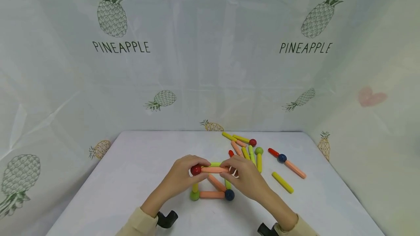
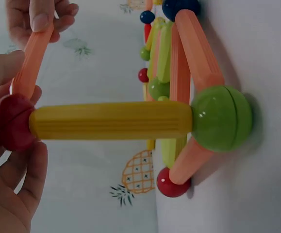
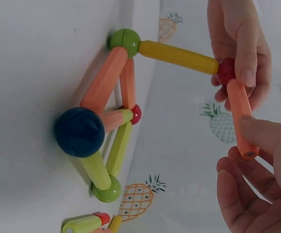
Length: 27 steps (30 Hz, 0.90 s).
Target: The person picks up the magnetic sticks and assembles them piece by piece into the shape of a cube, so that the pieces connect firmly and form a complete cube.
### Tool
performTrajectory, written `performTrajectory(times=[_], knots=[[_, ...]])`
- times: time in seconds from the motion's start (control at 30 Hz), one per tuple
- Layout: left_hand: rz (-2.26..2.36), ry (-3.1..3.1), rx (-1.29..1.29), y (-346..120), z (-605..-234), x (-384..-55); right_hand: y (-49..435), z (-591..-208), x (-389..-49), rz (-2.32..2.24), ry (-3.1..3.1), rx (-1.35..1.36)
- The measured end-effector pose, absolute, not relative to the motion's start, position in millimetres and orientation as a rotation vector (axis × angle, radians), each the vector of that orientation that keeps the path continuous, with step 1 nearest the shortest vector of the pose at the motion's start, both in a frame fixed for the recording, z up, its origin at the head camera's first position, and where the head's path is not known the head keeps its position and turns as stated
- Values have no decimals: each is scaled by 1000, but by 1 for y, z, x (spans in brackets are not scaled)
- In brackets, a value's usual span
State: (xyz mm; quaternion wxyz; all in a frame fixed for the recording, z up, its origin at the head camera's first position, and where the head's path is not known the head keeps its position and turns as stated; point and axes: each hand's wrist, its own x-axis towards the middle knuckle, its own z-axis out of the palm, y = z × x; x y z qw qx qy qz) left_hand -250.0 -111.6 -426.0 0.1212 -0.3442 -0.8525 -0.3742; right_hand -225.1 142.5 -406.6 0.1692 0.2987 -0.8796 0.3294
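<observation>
Head view: left hand (image 1: 179, 173) fingers pinch a glossy red ball (image 1: 195, 170), right hand (image 1: 246, 178) fingers its ridged orange rod (image 1: 211, 169); ball-and-rod frame (image 1: 212, 195) below, loose rods (image 1: 282, 182) rightward.

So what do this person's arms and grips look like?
The left sleeve and right sleeve are pale beige. A black, tube-like fitting shows by each wrist. The left grip and right grip are bare, without gloves; no cables are visible.
</observation>
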Motion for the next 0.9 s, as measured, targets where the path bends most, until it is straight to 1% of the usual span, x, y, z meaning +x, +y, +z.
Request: performTrajectory(times=[0.13, 0.3, 0.47, 0.57, 0.73, 0.9], knots=[[-1122, -2473, -1054, -106, -424, -253, 142, -406, -226, 937, -2483, 875], [-1189, -2498, -972, -104, -428, -249, 146, -406, -225, 920, -2540, 883], [-1245, -2508, -945, -105, -430, -246, 175, -406, -229, 819, -2649, 870], [-1252, -2499, -956, -104, -430, -247, 207, -408, -241, 728, -2690, 773], [-1259, -2490, -945, -102, -429, -249, 263, -419, -272, 599, -2796, 540], [-1291, -2496, -928, -100, -431, -248, 285, -433, -304, 592, -2877, 450]])
